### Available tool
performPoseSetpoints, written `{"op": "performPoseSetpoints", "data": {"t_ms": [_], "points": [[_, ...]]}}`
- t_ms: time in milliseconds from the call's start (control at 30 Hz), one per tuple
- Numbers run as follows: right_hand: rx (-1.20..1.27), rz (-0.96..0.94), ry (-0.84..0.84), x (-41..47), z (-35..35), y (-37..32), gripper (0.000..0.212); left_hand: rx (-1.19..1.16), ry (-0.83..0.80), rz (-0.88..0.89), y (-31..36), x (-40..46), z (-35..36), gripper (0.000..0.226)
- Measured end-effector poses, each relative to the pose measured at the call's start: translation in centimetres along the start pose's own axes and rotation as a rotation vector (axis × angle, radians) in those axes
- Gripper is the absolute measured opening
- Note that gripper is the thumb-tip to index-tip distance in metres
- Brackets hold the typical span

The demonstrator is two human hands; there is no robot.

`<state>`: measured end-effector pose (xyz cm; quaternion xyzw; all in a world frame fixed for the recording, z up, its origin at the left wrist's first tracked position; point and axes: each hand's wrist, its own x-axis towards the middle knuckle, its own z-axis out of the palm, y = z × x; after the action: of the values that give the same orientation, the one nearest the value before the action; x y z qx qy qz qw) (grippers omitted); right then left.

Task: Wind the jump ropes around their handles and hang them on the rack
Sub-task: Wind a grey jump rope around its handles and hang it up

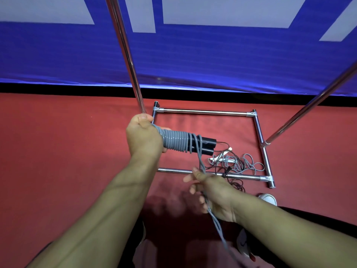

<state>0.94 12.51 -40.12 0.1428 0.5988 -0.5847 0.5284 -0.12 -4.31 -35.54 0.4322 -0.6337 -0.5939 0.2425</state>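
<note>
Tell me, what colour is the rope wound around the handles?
Grey rope, clearest in the head view.

Rope bundle above the rack base

Wound handles [185,142] sit at centre; loose ropes [234,163] lie inside the rack base [204,112] at four o'clock, uprights [127,53] at twelve.

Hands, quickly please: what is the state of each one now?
Left hand: closed around the black handles, partly wound with grey rope.
Right hand: fingers loosely closed, gripping the loose rope.

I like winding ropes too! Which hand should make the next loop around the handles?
The right hand. It already holds the loose grey rope just below the black handles, while the left hand is busy gripping the wound coil.
</note>
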Motion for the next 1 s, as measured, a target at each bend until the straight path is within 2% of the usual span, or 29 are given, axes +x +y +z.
{"op": "performPoseSetpoints", "data": {"t_ms": [67, 167, 200, 267, 333, 367, 433, 500, 533, 633, 700, 767, 800, 900, 933, 1000], "points": [[-0.017, -0.088, 0.132, 0.6, -0.4, 0.2, 0.040, -0.035, 0.006, -0.019, 0.1, 0.2, -0.1, 0.028], [-0.402, -0.492, 0.342, 0.9, -1.2, 0.7, 0.042, -0.134, 0.053, -0.082, 0.5, 0.4, -0.4, 0.029], [-0.520, -0.642, 0.368, 0.9, -1.5, 0.9, 0.043, -0.166, 0.079, -0.111, 0.7, 0.5, -0.6, 0.029], [-0.639, -0.811, 0.346, 0.6, -2.1, 1.1, 0.047, -0.214, 0.125, -0.170, 1.0, 1.0, -1.1, 0.028], [-0.767, -0.869, 0.286, 0.7, -2.5, 1.1, 0.054, -0.228, 0.130, -0.183, 1.1, 1.2, -1.4, 0.028], [-0.910, -0.900, 0.286, 0.8, -2.6, 1.1, 0.057, -0.222, 0.119, -0.171, 1.1, 1.1, -1.4, 0.028], [-1.229, -0.921, 0.316, 1.2, -2.9, 1.0, 0.049, -0.193, 0.081, -0.132, 1.0, 0.7, -1.3, 0.028], [-1.362, -0.808, 0.301, 1.5, -3.0, 0.5, 0.038, -0.153, 0.044, -0.112, 0.9, 0.1, -1.0, 0.028], [-1.270, -0.704, 0.278, 1.4, -2.8, 0.1, 0.028, -0.141, 0.028, -0.115, 0.8, -0.1, -0.8, 0.028], [-0.376, -0.298, 0.105, 1.4, -1.6, 0.0, 0.028, -0.146, 0.001, -0.146, 0.7, -0.4, -0.4, 0.029], [-0.040, -0.273, 0.087, 1.7, -1.1, 0.0, 0.027, -0.148, -0.004, -0.155, 0.7, -0.5, -0.2, 0.029], [0.027, -0.323, 0.095, 1.5, -0.8, 0.2, 0.026, -0.164, 0.007, -0.175, 0.8, -0.5, -0.2, 0.029], [-0.099, -0.388, 0.140, 1.2, -0.9, 0.2, 0.026, -0.181, 0.017, -0.191, 0.9, -0.4, -0.2, 0.029], [-0.913, -0.691, 0.344, 1.2, -2.4, 0.9, 0.031, -0.238, 0.056, -0.240, 1.2, 0.1, -0.7, 0.028], [-1.060, -0.706, 0.359, 1.0, -2.6, 0.9, 0.039, -0.252, 0.067, -0.248, 1.3, 0.2, -0.8, 0.028], [-1.177, -0.698, 0.316, 0.7, -2.7, 0.8, 0.065, -0.266, 0.075, -0.256, 1.3, 0.3, -0.9, 0.028]]}}
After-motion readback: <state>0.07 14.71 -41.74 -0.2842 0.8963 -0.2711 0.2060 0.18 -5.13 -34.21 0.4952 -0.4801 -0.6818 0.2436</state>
